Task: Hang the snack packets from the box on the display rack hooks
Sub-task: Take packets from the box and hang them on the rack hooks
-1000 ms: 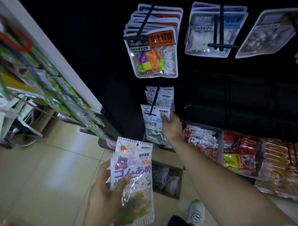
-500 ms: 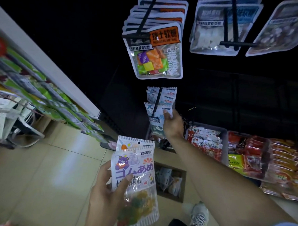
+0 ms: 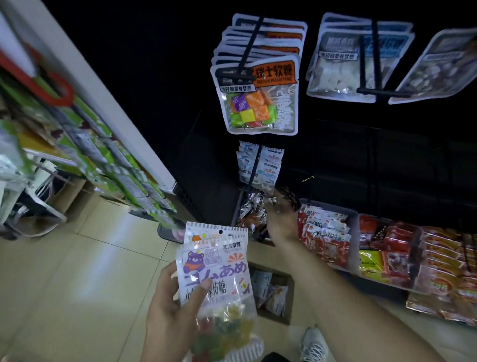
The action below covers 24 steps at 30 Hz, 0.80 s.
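Right hand (image 3: pixel 280 220) off blue packets (image 3: pixel 260 166) now hanging on lower hook (image 3: pixel 254 166), dropping blurred, grip unreadable. Left hand (image 3: pixel 172 315) clutches gummy packets (image 3: pixel 217 291) above box (image 3: pixel 272 294); those go next.

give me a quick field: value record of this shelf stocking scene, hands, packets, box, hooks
left hand: holds gummy packets, at least two stacked
right hand: blurred, reaching below the blue-white packets, grip unclear
blue-white packets: hanging on lower hook
upper hooks: orange-label candy packets, pale packets beside them
cardboard box: on floor, open, a few packets inside
shelf bins: red and orange snacks
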{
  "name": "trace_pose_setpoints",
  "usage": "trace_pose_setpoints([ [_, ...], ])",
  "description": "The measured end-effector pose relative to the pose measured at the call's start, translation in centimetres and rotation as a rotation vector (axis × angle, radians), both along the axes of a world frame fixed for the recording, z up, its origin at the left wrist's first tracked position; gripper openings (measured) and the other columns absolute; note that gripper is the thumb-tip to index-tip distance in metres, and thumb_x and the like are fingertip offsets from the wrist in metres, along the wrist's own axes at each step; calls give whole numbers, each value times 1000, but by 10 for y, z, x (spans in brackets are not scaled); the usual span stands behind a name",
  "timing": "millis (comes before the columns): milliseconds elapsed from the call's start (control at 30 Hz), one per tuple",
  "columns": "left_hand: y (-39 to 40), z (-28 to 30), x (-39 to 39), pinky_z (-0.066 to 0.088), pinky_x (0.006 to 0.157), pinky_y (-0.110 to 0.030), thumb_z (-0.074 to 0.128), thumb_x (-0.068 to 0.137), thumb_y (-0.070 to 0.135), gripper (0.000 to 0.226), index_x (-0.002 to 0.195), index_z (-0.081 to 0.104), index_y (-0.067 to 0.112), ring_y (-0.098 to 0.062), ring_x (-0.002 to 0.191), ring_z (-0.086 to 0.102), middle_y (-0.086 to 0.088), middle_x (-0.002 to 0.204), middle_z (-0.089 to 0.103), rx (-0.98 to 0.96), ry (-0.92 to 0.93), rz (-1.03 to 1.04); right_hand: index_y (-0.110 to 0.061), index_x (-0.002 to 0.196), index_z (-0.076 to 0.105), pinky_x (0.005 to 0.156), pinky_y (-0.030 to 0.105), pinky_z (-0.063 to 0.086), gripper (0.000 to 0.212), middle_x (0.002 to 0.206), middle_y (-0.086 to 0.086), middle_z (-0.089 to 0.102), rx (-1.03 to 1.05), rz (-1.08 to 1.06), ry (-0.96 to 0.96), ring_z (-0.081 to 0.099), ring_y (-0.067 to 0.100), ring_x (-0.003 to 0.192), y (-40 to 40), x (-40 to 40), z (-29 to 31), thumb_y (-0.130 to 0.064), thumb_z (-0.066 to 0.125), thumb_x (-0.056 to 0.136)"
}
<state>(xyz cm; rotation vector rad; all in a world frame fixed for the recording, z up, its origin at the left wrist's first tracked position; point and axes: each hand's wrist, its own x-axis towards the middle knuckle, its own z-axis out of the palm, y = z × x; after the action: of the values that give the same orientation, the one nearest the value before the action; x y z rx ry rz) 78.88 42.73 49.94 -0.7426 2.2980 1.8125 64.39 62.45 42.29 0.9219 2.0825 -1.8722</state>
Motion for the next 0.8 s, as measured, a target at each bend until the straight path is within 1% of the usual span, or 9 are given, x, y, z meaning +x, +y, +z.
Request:
trace_pose_setpoints([
  [100,4,4,0,53,55,-16,80,86,17,32,107,65,35,-4,76,76,11,93,80,53,9,9,-30,114,66,82,34,55,35,110,-3,74,-143,90,-27,69,5,89,-7,73,32,-58,57,94],
  [167,11,6,1,57,59,-22,81,86,16,29,106,66,29,-9,81,77,5,96,80,67,9,17,-33,102,70,79,25,51,29,101,-13,75,-176,145,-52,69,-4,84,-3,112,57,-58,58,92],
  [267,27,12,2,56,58,-17,83,83,11,31,104,66,26,-7,80,76,6,90,79,76,17,12,-22,104,74,71,19,55,42,101,0,78,-232,218,-46,74,6,88,13,148,92,-53,70,77],
  [333,44,16,5,54,60,-11,84,82,11,32,106,66,22,1,79,74,8,90,79,78,22,-42,-19,105,74,67,17,55,43,99,-3,79,-208,198,-46,75,10,88,27,160,100,-45,78,72],
  [433,70,21,9,52,60,-8,82,85,20,22,104,71,19,6,75,73,13,86,80,133,0,-144,-13,105,71,66,27,58,35,99,2,79,-188,133,-73,76,18,83,50,166,94,-30,83,78],
  [533,89,21,11,58,84,-24,64,94,47,30,115,74,28,-4,97,75,11,105,80,155,-27,-242,-5,108,63,65,30,60,27,104,11,78,-260,46,-89,77,23,87,77,169,88,-15,77,88],
  [600,96,17,15,57,94,-37,53,102,47,32,119,72,28,-12,104,75,8,109,80,187,-48,-233,-3,112,59,68,33,63,26,107,12,76,-287,5,-90,76,26,92,97,171,86,-13,72,93],
  [700,105,12,23,57,95,-55,55,104,45,26,118,71,30,-25,100,77,0,109,80,194,-66,-161,-8,117,60,73,33,62,24,111,8,75,-259,-20,-37,76,21,95,126,174,83,-12,69,95],
  [800,115,10,34,60,88,-57,56,105,38,21,116,71,27,-27,94,78,-2,105,80,197,-71,-48,-22,118,66,87,47,61,25,112,-2,77,-220,-24,-13,75,22,102,155,178,81,-12,68,96],
])
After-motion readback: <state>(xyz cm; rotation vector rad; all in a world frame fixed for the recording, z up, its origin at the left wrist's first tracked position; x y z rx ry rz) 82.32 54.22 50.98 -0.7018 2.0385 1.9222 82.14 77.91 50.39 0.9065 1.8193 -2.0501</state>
